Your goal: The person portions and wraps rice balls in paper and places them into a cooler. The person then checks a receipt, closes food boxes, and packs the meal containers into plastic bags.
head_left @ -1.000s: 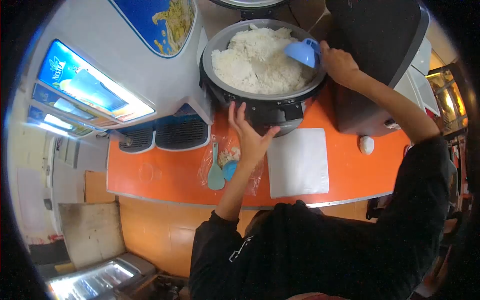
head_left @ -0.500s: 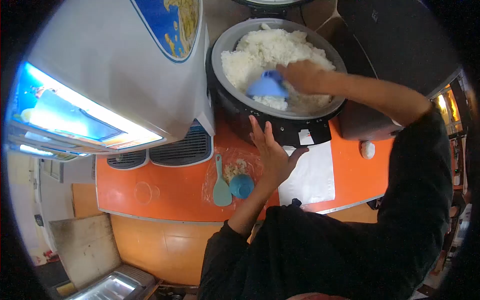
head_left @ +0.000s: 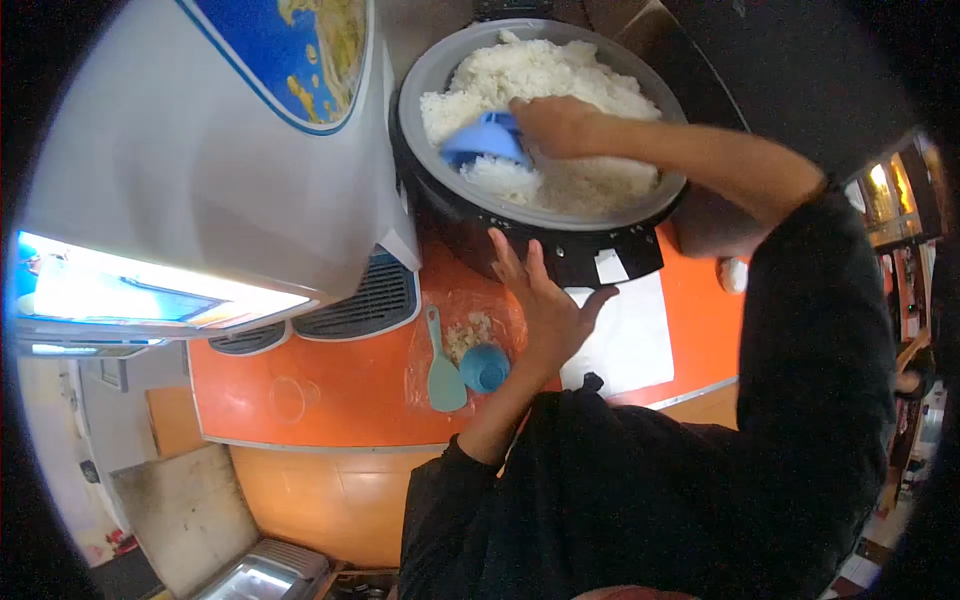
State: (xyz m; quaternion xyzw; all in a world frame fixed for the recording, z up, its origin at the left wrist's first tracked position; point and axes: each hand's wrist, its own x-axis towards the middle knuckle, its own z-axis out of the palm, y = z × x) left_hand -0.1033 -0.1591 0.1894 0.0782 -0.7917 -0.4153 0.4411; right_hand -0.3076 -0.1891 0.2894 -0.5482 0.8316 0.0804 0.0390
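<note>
While working the blue scoop [head_left: 488, 138] through the rice [head_left: 545, 72] in the cooker [head_left: 412, 112], grip firmly with the closed right hand [head_left: 560, 128], tilt gently to limit spills, and brace the cooker's front with the wide-spread left hand [head_left: 548, 312]. Cannot read any lettering on the white sticker [head_left: 610, 265] or dispenser's [head_left: 250, 150] lit panel [head_left: 150, 290].

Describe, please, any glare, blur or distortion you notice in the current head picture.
In the head view, glare whitens the glowing panel; the blue scoop looks slightly smeared, probably by motion; the wide lens bows the front edge of the orange counter, and the corners are dark.
</note>
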